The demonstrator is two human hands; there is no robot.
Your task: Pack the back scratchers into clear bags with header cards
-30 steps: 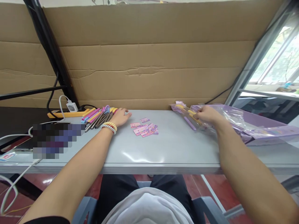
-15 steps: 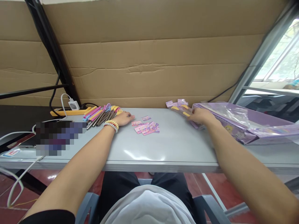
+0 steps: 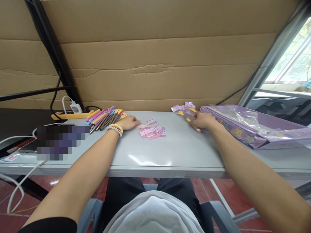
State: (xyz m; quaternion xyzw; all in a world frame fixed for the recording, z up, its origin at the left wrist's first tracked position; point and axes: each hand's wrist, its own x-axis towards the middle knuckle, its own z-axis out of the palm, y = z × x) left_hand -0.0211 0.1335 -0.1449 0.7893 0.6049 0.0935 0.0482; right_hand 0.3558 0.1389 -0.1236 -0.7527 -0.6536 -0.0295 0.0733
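My left hand (image 3: 128, 122) lies on the table beside a bunch of small back scratchers (image 3: 107, 120), with metal rods, coloured handles and hand-shaped heads. Its fingers are loosely bent and nothing shows in them. Several pink and purple printed cards (image 3: 153, 132) lie just right of those fingers. My right hand (image 3: 204, 120) has its fingers closed over back scratchers in clear bags (image 3: 188, 119), some with yellow heads; the palm hides part of them. Purple card tops (image 3: 184, 106) of the bags lie at the back. Touching or close behind this hand is an open purple box (image 3: 245, 131).
Clear plastic film (image 3: 247, 118) covers part of the box. A yellow power strip (image 3: 71, 116) with a white plug (image 3: 76, 108) and cables sits at the back left. A blurred-out object (image 3: 60, 142) lies at left. Cardboard (image 3: 150, 55) walls the table's (image 3: 150, 155) back.
My right hand has shifted slightly left and back over the bagged back scratchers, and a yellow handle now shows below its fingers. My left hand stays where it was.
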